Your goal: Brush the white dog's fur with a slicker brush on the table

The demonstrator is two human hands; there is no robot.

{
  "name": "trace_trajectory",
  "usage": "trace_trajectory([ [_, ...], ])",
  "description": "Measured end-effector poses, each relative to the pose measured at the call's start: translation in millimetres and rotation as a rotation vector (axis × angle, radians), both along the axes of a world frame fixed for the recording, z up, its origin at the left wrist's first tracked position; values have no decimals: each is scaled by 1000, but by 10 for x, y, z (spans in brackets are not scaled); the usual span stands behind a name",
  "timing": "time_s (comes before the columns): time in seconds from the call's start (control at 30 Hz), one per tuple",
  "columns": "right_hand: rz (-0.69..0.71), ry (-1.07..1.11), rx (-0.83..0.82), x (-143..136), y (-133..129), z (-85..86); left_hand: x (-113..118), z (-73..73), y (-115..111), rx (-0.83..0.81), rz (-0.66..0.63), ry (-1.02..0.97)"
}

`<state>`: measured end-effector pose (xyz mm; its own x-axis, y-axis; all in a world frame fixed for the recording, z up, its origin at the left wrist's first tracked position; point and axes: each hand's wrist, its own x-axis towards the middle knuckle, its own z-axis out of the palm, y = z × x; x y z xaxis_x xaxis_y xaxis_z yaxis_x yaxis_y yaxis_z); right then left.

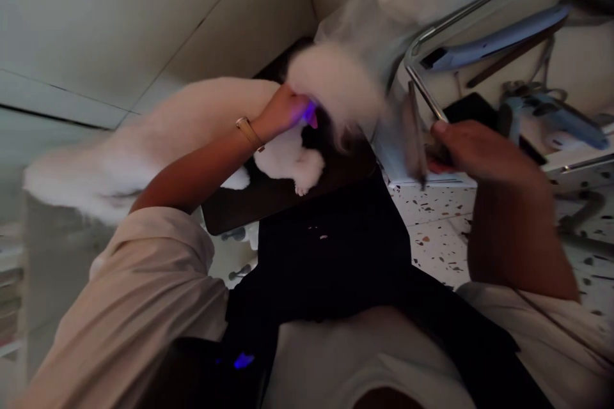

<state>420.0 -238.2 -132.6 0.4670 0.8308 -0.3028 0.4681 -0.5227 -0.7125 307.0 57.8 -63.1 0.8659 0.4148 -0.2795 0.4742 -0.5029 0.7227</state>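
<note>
Pale shirt nearest; beyond, white dog, its head gripped in curled left hand; right hand curled, hold unclear.

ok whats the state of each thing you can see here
white dog: front paw on dark table, head blurred
left hand: against dog's neck, fingers partly hidden
right hand: curled around blurred tool
upper blue clipper: lying in tray, on or off unclear
bracelet: around left wrist
dark apron: worn, pale bits on it

The dog is white, the apron black, the pale floor speckled brown.
</note>
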Motion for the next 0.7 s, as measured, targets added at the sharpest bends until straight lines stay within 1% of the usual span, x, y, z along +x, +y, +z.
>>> trace_trajectory([
  [0.03,-8,81,13,-68,-33,-38,-14,-12,-10,-83,67,-27],
  [0.07,-1,92,35,-136,-35,-68,-28,-12,-15,-140,118,-35],
  [0.1,16,44,56,-197,-10,-89,-42,0,-14,-166,147,-25],
  [0.13,45,-40,64,-247,36,-97,-56,23,-8,-205,207,-28],
  [0.2,125,-241,29,-309,163,-70,-90,83,8,-267,314,-29],
  [0.27,194,-411,-41,-326,306,-1,-133,133,13,-275,365,-32],
  [0.33,224,-508,-109,-323,449,67,-183,150,-9,-296,397,-43],
  [0.43,209,-522,-169,-331,679,83,-253,126,-101,-366,389,-75],
  [0.5,206,-443,-187,-355,849,33,-285,108,-186,-413,350,-96],
  [0.6,204,-278,-214,-396,1103,-74,-295,101,-310,-435,295,-101],
  [0.7,212,-175,-169,-387,1296,-162,-255,63,-399,-472,248,-144],
])
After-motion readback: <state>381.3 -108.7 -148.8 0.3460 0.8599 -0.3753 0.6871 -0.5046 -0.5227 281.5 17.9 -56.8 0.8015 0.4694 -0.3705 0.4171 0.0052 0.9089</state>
